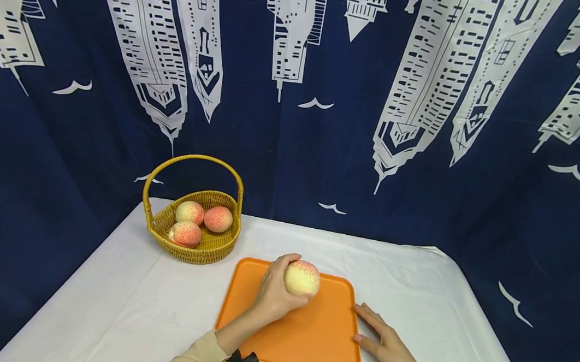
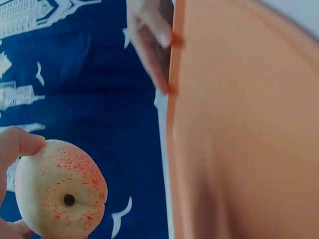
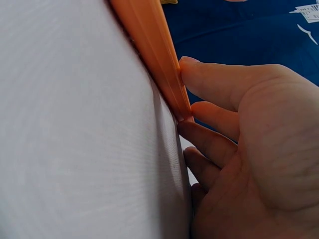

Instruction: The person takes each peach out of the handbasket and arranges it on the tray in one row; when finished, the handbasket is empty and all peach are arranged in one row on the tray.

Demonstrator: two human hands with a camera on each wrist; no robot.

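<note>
My left hand holds a peach above the orange tray, thumb on its near side and fingers behind it. In the left wrist view the peach shows pale yellow skin with red speckles and a dark round spot at one end. My right hand is at the tray's right edge, fingers loosely extended. Seen from the right wrist, the thumb and fingertips touch the tray's outer side, and the other fingers lie low by the white cloth.
A yellow wicker basket with a tall handle stands at the back left, with three peaches inside. White cloth covers the table. Behind its back edge hangs a dark blue curtain printed with white buildings and birds.
</note>
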